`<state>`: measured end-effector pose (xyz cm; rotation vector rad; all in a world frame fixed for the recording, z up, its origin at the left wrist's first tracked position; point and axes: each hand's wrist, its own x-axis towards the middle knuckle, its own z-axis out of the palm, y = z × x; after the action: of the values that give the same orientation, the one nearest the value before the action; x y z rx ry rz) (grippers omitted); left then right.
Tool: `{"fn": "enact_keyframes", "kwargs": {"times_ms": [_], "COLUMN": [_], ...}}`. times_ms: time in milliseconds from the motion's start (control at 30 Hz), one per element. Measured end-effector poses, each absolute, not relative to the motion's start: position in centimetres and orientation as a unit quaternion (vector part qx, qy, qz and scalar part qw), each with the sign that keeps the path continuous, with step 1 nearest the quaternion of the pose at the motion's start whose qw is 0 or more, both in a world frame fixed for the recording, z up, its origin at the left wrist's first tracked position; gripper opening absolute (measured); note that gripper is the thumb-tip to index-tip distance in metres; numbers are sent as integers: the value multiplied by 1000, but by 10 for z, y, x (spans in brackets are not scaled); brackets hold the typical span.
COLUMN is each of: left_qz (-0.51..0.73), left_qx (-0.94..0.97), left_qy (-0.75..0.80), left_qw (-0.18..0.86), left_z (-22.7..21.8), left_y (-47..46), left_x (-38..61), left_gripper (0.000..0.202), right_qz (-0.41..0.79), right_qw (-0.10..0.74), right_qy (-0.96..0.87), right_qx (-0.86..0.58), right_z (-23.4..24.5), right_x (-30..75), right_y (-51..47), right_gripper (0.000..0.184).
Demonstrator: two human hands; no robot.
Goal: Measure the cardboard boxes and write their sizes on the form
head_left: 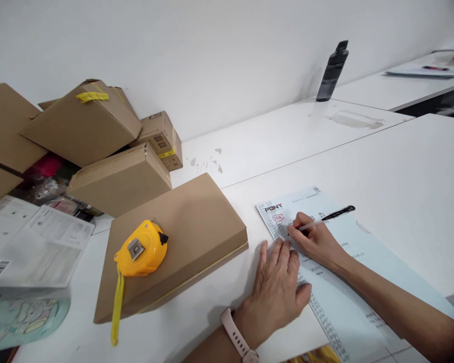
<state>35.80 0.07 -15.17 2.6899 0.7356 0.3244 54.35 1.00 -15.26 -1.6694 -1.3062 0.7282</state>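
My right hand (320,242) pinches a pen (336,214) with a clear barrel and a black end, its tip down near the left edge of a pale blue printed sheet (366,282). "PONY" and a red mark are printed in the sheet's upper left corner. Flat beside it, fingers stretched, my left hand (278,282) rests across the sheet's left edge and the white table. A pink band circles that wrist. Left of my hands lies a flat cardboard box (189,227), and on top of it sits a yellow tape measure (146,249) with its strap hanging over the box's front edge.
Several cardboard boxes (83,123) are piled at the back left against the wall. A white labelled package (38,247) and a pale green patterned object (26,320) stand at the left. A dark bottle (332,73) is at the back, by the wall.
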Motion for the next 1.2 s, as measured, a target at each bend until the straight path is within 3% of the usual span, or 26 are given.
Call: {"fn": "enact_keyframes", "kwargs": {"times_ms": [1200], "left_qz": [109], "left_qx": [946], "left_qy": [257], "left_qw": [162], "left_z": [-151], "left_y": [1], "left_x": [358], "left_gripper": [57], "right_qz": [267], "right_qw": [435], "right_qy": [-528], "right_qx": [-679], "right_z": [-155], "right_x": [545], "right_y": [11], "right_gripper": [28]}}
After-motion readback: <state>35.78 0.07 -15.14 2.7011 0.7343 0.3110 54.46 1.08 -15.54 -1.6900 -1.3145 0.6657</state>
